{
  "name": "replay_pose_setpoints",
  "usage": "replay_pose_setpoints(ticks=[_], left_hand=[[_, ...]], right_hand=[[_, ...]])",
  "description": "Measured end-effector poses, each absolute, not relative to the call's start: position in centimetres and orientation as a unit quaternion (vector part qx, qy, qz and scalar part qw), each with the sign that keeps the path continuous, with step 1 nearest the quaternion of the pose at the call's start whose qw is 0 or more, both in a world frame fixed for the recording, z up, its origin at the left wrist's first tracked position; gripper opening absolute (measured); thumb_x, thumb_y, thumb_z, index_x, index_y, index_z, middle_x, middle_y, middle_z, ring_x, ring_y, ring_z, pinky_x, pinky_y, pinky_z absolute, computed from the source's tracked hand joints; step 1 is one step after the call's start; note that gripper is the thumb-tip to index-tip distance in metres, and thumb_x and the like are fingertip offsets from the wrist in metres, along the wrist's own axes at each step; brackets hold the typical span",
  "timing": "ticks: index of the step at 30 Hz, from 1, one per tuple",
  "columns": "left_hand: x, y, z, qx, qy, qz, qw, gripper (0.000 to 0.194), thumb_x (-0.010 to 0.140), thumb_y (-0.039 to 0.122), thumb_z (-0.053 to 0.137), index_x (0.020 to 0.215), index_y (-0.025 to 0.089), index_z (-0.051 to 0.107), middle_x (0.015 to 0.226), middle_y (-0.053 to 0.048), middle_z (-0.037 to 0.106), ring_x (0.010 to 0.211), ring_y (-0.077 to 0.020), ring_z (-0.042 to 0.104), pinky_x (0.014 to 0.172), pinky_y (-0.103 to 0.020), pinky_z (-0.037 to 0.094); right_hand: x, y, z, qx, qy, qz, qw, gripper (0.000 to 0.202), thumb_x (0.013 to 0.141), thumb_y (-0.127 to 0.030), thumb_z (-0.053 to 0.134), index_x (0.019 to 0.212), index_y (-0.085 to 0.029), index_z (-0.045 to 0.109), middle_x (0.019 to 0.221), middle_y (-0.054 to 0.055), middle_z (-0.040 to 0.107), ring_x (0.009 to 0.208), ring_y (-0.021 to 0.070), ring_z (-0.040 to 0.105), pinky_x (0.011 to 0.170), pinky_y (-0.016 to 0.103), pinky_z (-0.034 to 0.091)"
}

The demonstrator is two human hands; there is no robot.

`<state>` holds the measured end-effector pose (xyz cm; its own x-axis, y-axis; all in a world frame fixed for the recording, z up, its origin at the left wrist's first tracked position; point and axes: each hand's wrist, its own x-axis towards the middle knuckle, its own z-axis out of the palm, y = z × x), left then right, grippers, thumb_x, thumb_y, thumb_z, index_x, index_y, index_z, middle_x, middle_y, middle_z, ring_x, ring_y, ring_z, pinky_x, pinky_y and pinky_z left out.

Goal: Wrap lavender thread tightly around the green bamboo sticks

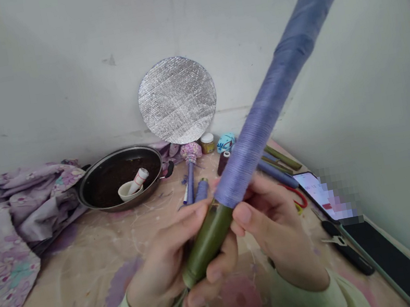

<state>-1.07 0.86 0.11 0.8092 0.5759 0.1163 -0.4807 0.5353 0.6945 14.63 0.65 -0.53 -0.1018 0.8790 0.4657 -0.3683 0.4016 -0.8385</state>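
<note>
A green bamboo stick (208, 243), its upper length wound with purple thread (258, 139), points up to the right in front of me. The wrapped far end bulges and looks rounded. My left hand (190, 251) is closed around the bare green lower end. At the lower edge of the winding, my right hand (274, 231) is closed against the stick, its thumb and fingers pinched together. Whether a loose thread end lies in that pinch is hidden. Behind the hands lies a purple thread spool (201, 189).
A dark pan (99, 206) with a white bowl (130, 191) stands beside floral cloth (0, 232). A round silver fan-like disc (177, 100) leans at the wall. Jars, sticks (283, 156), red-handled scissors (298, 195), a phone (318, 191) and a key (337, 239) lie right.
</note>
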Motion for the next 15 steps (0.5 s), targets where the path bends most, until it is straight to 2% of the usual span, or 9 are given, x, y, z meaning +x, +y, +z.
replay_pose_setpoints(ticks=[4,6,7,9,10,12,13,15], left_hand=[[-0.7,0.2,0.1,0.426,0.198,0.362,0.805,0.039,0.103,0.048,0.041,0.089,0.018,0.061,0.059,0.004,0.05,0.033,-0.002,0.03,0.029,-0.01,0.024],[-0.4,0.0,0.1,0.488,0.28,0.414,0.716,0.042,0.102,0.05,0.044,0.08,0.017,0.058,0.058,0.005,0.049,0.036,-0.0025,0.033,0.033,-0.011,0.025],[-0.2,0.0,0.0,0.533,0.319,0.444,0.646,0.038,0.101,0.049,0.049,0.082,0.017,0.059,0.06,0.004,0.052,0.041,-0.0035,0.039,0.037,-0.012,0.029],[0.1,0.0,-0.1,0.625,0.385,0.497,0.462,0.021,0.096,0.041,0.063,0.096,0.019,0.065,0.075,0.002,0.063,0.061,-0.0076,0.058,0.054,-0.016,0.045],[0.2,0.1,-0.2,0.662,0.406,0.511,0.368,0.019,0.093,0.035,0.068,0.106,0.022,0.065,0.087,0.001,0.068,0.075,-0.0103,0.064,0.066,-0.019,0.05],[0.3,0.1,-0.5,0.706,0.418,0.517,0.244,0.029,0.092,0.027,0.07,0.119,0.025,0.061,0.108,-0.001,0.071,0.095,-0.0135,0.067,0.083,-0.024,0.052],[0.3,0.1,-0.6,0.716,0.414,0.513,0.23,0.027,0.093,0.025,0.068,0.119,0.026,0.061,0.109,0.0,0.072,0.096,-0.0131,0.067,0.085,-0.023,0.052],[0.2,0.1,-0.8,0.71,0.401,0.506,0.282,0.02,0.098,0.027,0.063,0.117,0.029,0.062,0.098,0.004,0.071,0.084,-0.0093,0.066,0.076,-0.02,0.051]], right_hand=[[14.9,1.2,-0.6,-0.258,-0.568,0.467,0.627,0.013,0.088,-0.037,0.076,0.086,-0.024,0.077,0.061,-0.003,0.059,0.053,0.0102,0.051,0.047,0.022,0.043],[14.9,1.3,-0.7,-0.285,-0.56,0.449,0.635,0.012,0.086,-0.035,0.077,0.081,-0.024,0.076,0.06,-0.004,0.057,0.054,0.0104,0.05,0.046,0.021,0.041],[14.8,1.4,-0.7,-0.297,-0.556,0.438,0.64,0.011,0.086,-0.033,0.077,0.08,-0.024,0.075,0.059,-0.004,0.056,0.054,0.0104,0.049,0.046,0.021,0.04],[14.7,1.6,-0.9,-0.32,-0.552,0.413,0.65,0.008,0.087,-0.028,0.076,0.08,-0.024,0.075,0.058,-0.004,0.055,0.053,0.0099,0.048,0.045,0.02,0.039],[14.6,1.6,-1.0,-0.33,-0.552,0.4,0.653,0.007,0.087,-0.027,0.075,0.08,-0.024,0.075,0.058,-0.005,0.054,0.053,0.0096,0.047,0.046,0.019,0.04],[14.5,1.7,-1.1,-0.342,-0.55,0.381,0.659,0.007,0.086,-0.024,0.074,0.08,-0.024,0.074,0.059,-0.005,0.056,0.053,0.0093,0.048,0.046,0.018,0.041],[14.5,1.8,-1.2,-0.344,-0.55,0.377,0.661,0.007,0.086,-0.024,0.075,0.079,-0.024,0.074,0.059,-0.005,0.057,0.053,0.0092,0.049,0.046,0.018,0.041],[14.4,1.8,-1.2,-0.341,-0.552,0.381,0.659,0.008,0.086,-0.025,0.075,0.078,-0.024,0.073,0.06,-0.004,0.059,0.052,0.0092,0.051,0.046,0.018,0.042]])
